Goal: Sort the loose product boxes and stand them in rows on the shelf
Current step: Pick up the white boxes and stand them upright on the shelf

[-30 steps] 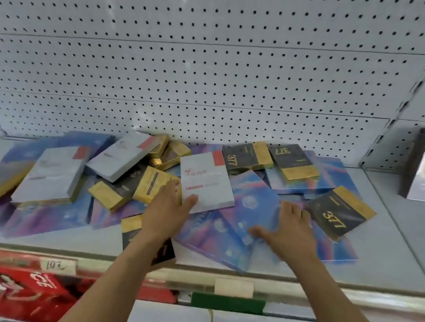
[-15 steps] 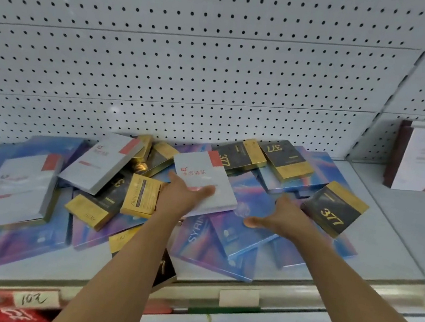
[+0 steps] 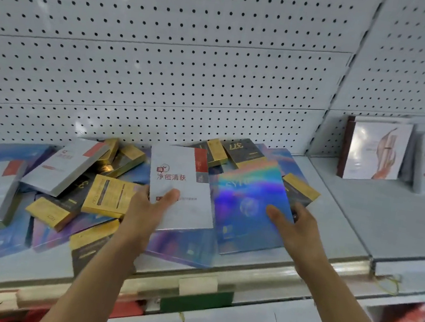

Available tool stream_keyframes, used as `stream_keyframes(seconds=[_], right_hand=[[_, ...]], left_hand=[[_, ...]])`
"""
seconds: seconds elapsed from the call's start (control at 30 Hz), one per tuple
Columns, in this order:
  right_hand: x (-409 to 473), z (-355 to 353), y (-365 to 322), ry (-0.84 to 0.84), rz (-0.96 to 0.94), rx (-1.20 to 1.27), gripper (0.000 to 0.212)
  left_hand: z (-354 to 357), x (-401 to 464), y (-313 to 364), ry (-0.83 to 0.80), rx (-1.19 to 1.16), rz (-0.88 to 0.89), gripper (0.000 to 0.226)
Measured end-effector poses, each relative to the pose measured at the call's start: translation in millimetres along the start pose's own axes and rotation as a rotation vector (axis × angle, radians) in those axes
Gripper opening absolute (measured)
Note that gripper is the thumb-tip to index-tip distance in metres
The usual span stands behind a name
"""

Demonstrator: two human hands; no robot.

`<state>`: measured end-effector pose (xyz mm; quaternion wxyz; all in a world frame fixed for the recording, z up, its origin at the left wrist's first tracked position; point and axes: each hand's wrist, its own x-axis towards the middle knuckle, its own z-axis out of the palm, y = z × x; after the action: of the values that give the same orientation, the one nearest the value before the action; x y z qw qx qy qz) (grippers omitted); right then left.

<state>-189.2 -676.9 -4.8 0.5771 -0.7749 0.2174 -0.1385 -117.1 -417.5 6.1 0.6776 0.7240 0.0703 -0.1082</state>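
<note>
While left hand [image 3: 147,211] grips white box [image 3: 180,186] by lower edge, thumb across front, right hand [image 3: 296,230] holds holographic blue box [image 3: 248,202] by its right side, thumb on face. Both boxes tilted up, side by side, touching. Left of grips: loose gold-and-black boxes [image 3: 107,194] heaped on shelf [image 3: 339,224]. Far right: upright boxes [image 3: 375,149].

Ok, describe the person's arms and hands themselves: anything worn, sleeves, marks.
Both forearms are bare to the bottom edge of the picture; no sleeves show. The left hand and right hand wear no gloves, and no watch, bracelet or ring is visible. The fingers are uncovered. Motion blur hides finer marks.
</note>
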Motion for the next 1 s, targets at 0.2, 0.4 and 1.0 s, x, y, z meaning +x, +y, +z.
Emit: stream_keyframes(seconds=[0.2, 0.4, 1.0], right_hand=[[-17, -107, 22, 0.165, -0.017, 0.020, 0.023], [-31, -227, 56, 0.310, 0.006, 0.050, 0.021], [-8, -444, 130, 0.516, 0.016, 0.175, 0.011]], left_hand=[[90, -37, -6, -0.024, 0.005, 0.061, 0.031], [205, -76, -12, -0.117, 0.065, 0.120, 0.040], [461, -101, -18, -0.357, 0.059, 0.187, 0.042]])
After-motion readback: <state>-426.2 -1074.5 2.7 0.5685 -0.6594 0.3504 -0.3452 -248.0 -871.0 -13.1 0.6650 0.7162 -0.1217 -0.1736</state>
